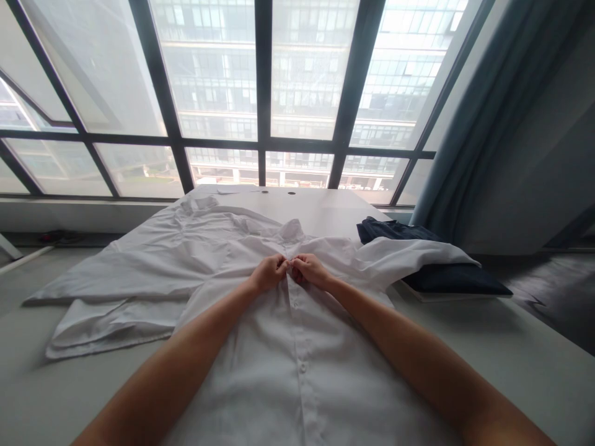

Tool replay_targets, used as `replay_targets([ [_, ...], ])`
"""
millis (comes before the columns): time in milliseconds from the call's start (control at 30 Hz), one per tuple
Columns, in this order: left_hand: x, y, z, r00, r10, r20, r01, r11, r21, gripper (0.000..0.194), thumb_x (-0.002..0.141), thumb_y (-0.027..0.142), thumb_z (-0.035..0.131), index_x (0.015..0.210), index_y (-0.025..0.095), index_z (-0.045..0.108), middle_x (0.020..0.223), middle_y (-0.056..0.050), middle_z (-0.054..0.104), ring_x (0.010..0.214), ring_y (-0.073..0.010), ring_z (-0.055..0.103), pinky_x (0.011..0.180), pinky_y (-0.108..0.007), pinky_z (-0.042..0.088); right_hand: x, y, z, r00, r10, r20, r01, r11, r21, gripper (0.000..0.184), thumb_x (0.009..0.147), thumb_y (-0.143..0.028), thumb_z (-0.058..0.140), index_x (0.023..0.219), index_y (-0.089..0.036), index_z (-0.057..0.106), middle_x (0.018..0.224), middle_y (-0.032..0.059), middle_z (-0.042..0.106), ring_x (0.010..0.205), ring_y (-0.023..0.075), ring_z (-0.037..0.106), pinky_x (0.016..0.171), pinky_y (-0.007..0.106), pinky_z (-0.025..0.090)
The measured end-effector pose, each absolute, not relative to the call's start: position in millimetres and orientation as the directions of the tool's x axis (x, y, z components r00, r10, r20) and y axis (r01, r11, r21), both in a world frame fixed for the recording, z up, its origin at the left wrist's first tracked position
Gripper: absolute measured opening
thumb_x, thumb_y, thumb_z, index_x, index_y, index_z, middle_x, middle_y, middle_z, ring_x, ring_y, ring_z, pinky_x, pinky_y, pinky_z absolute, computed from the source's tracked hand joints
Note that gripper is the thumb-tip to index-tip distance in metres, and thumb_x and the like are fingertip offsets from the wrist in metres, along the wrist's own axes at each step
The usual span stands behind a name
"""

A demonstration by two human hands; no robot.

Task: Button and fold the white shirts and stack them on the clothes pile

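A white button-up shirt [260, 353] lies spread front up, its collar [291, 230] pointing away from me. My left hand [270, 272] is closed on the shirt's front edge, below the collar. Right beside it, my right hand [307, 270] pinches the other side of the same placket. The fingertips of both hands nearly meet, and whatever button may be between them is hidden. Farther down the placket, several small buttons such as this white button [303, 367] run towards me. One sleeve [413, 251] stretches out to the right.
Another white garment [153, 260] lies rumpled on the left of the white table [488, 347]. At the right, dark folded clothes [455, 280] sit partly under the sleeve, with more dark cloth [395, 229] behind. Tall windows stand beyond the table, and a blue-grey curtain [478, 124] hangs at the right.
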State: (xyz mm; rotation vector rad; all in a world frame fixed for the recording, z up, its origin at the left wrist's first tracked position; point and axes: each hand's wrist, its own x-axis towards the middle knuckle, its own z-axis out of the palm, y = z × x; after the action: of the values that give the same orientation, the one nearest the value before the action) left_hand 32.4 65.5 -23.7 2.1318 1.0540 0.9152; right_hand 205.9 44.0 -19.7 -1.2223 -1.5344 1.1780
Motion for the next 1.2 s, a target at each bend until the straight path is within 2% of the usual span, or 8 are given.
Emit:
replay_targets([
  [133, 28, 64, -25, 0.448, 0.827, 0.339, 0.583, -0.558, 0.590, 0.025, 0.094, 0.032, 0.051, 0.086, 0.017, 0.069, 0.074, -0.004, 0.067, 0.069, -0.0185, 0.059, 0.068, -0.026, 0.041, 204, 45, -19, -0.199, 0.980, -0.027, 0.199, 0.013, -0.980, 0.028, 0.083, -0.035, 0.062, 0.062, -0.018, 0.055, 0.051, -0.0014, 0.056, 0.043, 0.0091, 0.049, 0.041, 0.019, 0.038],
  [267, 23, 63, -27, 0.494, 0.789, 0.366, 0.616, -0.614, 0.493, 0.019, 0.090, 0.030, 0.060, 0.094, 0.018, 0.074, 0.097, -0.009, 0.071, 0.091, -0.0237, 0.064, 0.085, -0.030, 0.046, 203, 42, -17, -0.107, 0.992, 0.070, 0.365, 0.105, -0.925, 0.020, 0.083, -0.032, 0.066, 0.071, -0.019, 0.057, 0.050, -0.0031, 0.056, 0.042, 0.0106, 0.050, 0.041, 0.020, 0.036],
  [400, 18, 58, -27, 0.557, 0.752, 0.352, 0.582, -0.656, 0.481, 0.021, 0.086, 0.024, 0.062, 0.098, 0.018, 0.078, 0.097, -0.009, 0.071, 0.094, -0.0238, 0.064, 0.093, -0.032, 0.048, 205, 22, -8, -0.261, 0.935, 0.239, 0.605, 0.352, -0.715, 0.029, 0.081, -0.034, 0.071, 0.062, -0.018, 0.057, 0.049, -0.0031, 0.056, 0.046, 0.0091, 0.047, 0.046, 0.021, 0.031],
  [500, 13, 46, -24, 0.595, 0.731, 0.334, 0.568, -0.677, 0.469, 0.021, 0.081, 0.021, 0.065, 0.097, 0.019, 0.079, 0.101, -0.010, 0.071, 0.097, -0.0245, 0.064, 0.096, -0.033, 0.047, 202, -2, -1, -0.413, 0.882, 0.225, 0.689, 0.464, -0.556, 0.039, 0.079, -0.040, 0.075, 0.052, -0.018, 0.057, 0.045, -0.0031, 0.050, 0.044, 0.0083, 0.040, 0.046, 0.023, 0.025],
  [700, 9, 4, -11, 0.614, 0.729, 0.303, 0.584, -0.678, 0.446, 0.012, 0.074, 0.019, 0.069, 0.081, 0.019, 0.078, 0.096, -0.009, 0.071, 0.091, -0.0241, 0.064, 0.090, -0.031, 0.049, 185, -34, -1, -0.352, 0.934, 0.067, 0.841, 0.347, -0.415, 0.037, 0.069, -0.035, 0.081, 0.045, -0.022, 0.056, 0.042, -0.0007, 0.045, 0.046, 0.0139, 0.045, 0.048, 0.026, 0.029],
  [933, 18, -30, -1, 0.651, 0.737, 0.182, 0.561, -0.628, 0.539, 0.012, 0.071, 0.017, 0.066, 0.060, 0.017, 0.072, 0.058, -0.002, 0.064, 0.053, -0.0147, 0.054, 0.056, -0.025, 0.040, 194, -40, -10, -0.261, 0.963, 0.069, 0.744, 0.246, -0.621, 0.037, 0.063, -0.027, 0.082, 0.040, -0.022, 0.053, 0.034, -0.0011, 0.044, 0.042, 0.0147, 0.051, 0.043, 0.022, 0.037],
  [1100, 24, -32, -1, 0.512, 0.857, -0.055, 0.662, -0.354, 0.661, 0.024, 0.067, 0.019, 0.066, 0.044, 0.017, 0.059, 0.039, 0.000, 0.048, 0.038, -0.0124, 0.042, 0.044, -0.025, 0.028, 198, -43, 1, -0.219, 0.957, -0.192, 0.653, -0.003, -0.758, 0.032, 0.072, -0.022, 0.069, 0.043, -0.019, 0.057, 0.045, 0.0069, 0.061, 0.039, 0.0165, 0.057, 0.037, 0.023, 0.043],
  [1200, 26, -26, 0, 0.480, 0.862, -0.164, 0.664, -0.234, 0.710, 0.024, 0.066, 0.021, 0.068, 0.045, 0.017, 0.057, 0.037, 0.001, 0.044, 0.035, -0.0113, 0.037, 0.041, -0.025, 0.024, 195, -38, 9, -0.176, 0.962, -0.208, 0.573, -0.071, -0.816, 0.028, 0.072, -0.019, 0.068, 0.046, -0.018, 0.057, 0.047, 0.0062, 0.063, 0.041, 0.0159, 0.058, 0.038, 0.023, 0.047],
])
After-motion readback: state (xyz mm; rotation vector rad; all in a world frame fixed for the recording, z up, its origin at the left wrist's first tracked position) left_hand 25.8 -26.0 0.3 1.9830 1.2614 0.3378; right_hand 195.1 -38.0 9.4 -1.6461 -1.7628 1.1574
